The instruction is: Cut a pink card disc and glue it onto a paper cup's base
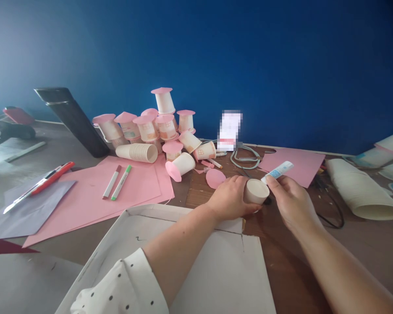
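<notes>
My left hand [229, 197] is wrapped round a small white paper cup [256, 192], held on its side with its flat bottom facing right. My right hand [290, 198] pinches a white glue stick with a blue label [277, 172], its lower end close to the cup's bottom. A loose pink paper disc [215, 178] lies on the table just left of my left hand. Behind it stands a heap of paper cups topped with pink discs [157, 126].
Pink paper sheets [94, 196] carry two markers [117, 182]. A red utility knife [42, 185] lies at the left, a sleeve of stacked cups [137, 152] near the heap. A white cardboard tray [222, 270] sits under my arms. Rolled paper [360, 192], a black cable [334, 213] and a pink sheet [301, 165] lie at the right.
</notes>
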### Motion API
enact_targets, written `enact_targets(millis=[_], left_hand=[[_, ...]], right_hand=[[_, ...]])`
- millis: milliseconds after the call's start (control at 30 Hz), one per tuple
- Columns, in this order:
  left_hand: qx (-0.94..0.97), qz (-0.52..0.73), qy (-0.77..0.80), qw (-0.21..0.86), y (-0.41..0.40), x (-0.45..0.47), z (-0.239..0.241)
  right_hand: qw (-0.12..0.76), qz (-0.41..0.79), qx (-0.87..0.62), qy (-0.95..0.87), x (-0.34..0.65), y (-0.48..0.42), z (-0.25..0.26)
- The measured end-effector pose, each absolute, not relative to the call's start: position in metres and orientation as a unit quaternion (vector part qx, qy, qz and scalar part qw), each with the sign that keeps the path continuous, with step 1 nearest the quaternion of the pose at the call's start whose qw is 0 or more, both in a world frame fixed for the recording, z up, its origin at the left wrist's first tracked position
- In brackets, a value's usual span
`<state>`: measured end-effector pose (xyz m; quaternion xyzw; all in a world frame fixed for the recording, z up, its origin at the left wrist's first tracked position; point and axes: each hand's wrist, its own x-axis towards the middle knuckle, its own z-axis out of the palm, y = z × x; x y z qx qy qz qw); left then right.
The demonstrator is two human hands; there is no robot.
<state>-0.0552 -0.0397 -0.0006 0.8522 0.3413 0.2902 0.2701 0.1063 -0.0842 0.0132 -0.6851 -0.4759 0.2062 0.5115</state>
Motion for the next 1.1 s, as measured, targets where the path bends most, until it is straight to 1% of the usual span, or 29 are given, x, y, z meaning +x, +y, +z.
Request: enact_targets(millis=[433,767,1100], left_hand=[[0.852,0.292,0.335,0.277,-0.04,-0.055,0.001],[0.842,0.282,0.371,0.273,-0.041,-0.055,0.004],[0.842,0.283,0.366,0.278,-0.04,-0.056,0.004]], right_hand=[[0.499,0.211,-0.691,-0.478,0.106,-0.083,0.015],[0.525,0.207,-0.682,-0.465,0.115,-0.084,0.009],[0.481,0.18,-0.706,-0.488,0.101,-0.089,0.026]])
